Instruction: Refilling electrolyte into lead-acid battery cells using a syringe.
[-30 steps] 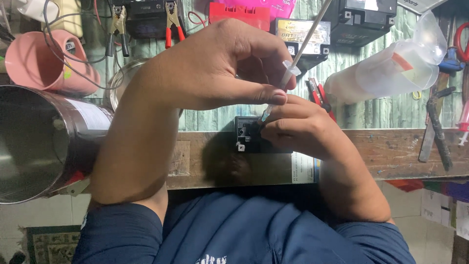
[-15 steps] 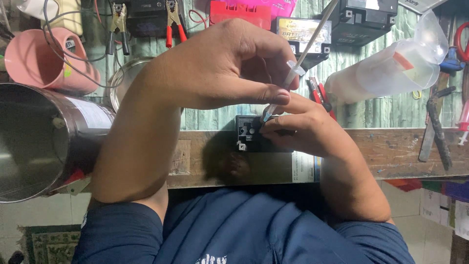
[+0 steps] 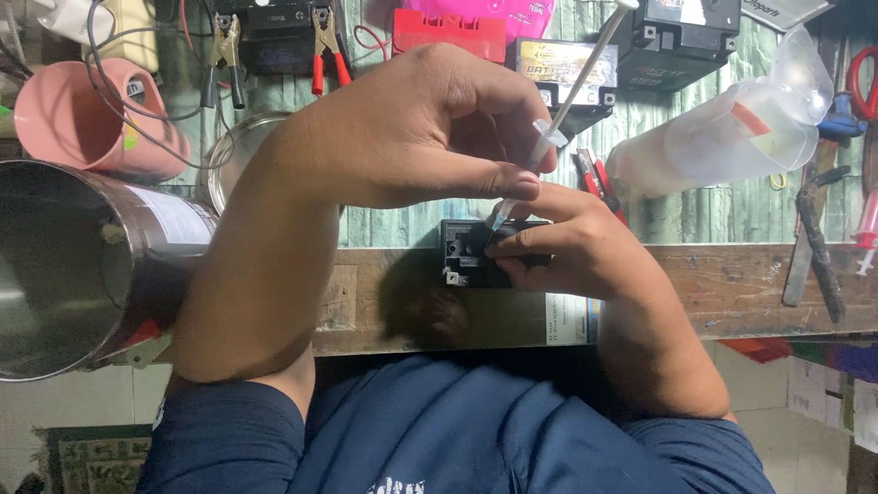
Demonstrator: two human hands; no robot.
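Two hands work together at the counter (image 3: pixel 732 284) edge: the left hand (image 3: pixel 412 137) has its fingers clamped on a syringe (image 3: pixel 558 114) whose tip enters the small black battery (image 3: pixel 471 252), which the right hand (image 3: pixel 576 252) grips firmly, so filling seems underway, not finished.

The small black plastic battery (image 3: pixel 468 253) is half hidden beneath the right hand (image 3: pixel 572 252). At nine o'clock, the shiny steel cylindrical can (image 3: pixel 64 265) is cut off by the edge.
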